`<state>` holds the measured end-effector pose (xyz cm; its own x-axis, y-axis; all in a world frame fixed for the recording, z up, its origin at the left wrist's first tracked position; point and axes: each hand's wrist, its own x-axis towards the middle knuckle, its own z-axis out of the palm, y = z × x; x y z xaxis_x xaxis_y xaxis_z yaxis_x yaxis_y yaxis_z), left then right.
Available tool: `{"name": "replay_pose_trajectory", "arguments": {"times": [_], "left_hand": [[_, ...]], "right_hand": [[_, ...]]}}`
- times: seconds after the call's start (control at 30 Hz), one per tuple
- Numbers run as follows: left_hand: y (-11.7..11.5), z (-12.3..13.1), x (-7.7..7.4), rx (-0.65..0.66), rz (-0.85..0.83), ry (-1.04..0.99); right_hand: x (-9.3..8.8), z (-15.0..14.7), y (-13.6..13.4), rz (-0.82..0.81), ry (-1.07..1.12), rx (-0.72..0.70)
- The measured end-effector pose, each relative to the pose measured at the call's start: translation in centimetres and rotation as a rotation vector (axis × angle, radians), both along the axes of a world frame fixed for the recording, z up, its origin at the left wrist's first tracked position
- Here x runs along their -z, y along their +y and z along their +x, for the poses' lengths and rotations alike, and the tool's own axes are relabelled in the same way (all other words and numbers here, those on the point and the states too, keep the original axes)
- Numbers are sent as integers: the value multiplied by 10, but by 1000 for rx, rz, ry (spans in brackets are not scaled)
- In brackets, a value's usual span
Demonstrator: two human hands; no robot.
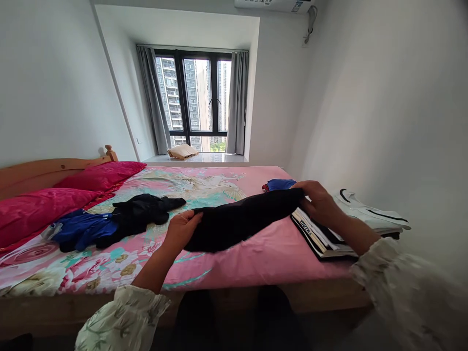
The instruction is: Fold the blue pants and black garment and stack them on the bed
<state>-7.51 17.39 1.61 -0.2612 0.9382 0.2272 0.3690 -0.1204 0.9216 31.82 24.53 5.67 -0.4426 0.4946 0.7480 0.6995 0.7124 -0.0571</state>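
A black garment (241, 219) is stretched between my two hands above the bed; its exact kind does not show. My left hand (184, 226) pinches its left end, and my right hand (317, 200) grips the far right end, slightly higher. The cloth sags a little along its lower edge. Beside my right hand lies a stack of folded clothes (369, 214), white on top with dark and light layers beneath. Left of my left hand, a loose heap holds black clothing (141, 212) and a blue garment (86, 226).
The bed (234, 273) has a pink floral sheet and a wooden headboard (54, 168). Red pillows (102, 176) rest at the left. A small blue folded cloth (281, 184) lies behind my right hand. A beige bundle (183, 151) sits on the windowsill. A wall stands at the right.
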Motion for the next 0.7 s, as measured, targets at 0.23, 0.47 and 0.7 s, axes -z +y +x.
{"name": "replay_pose_trajectory", "arguments": {"times": [0.23, 0.47, 0.7], "left_hand": [[-10, -8, 111, 3, 3, 114], [-35, -32, 250, -61, -160, 214], [-10, -34, 246, -286, -311, 6]], "right_hand": [[153, -18, 21, -175, 117, -64], [300, 8, 9, -849, 663, 343], [292, -16, 39, -1167, 792, 320]]}}
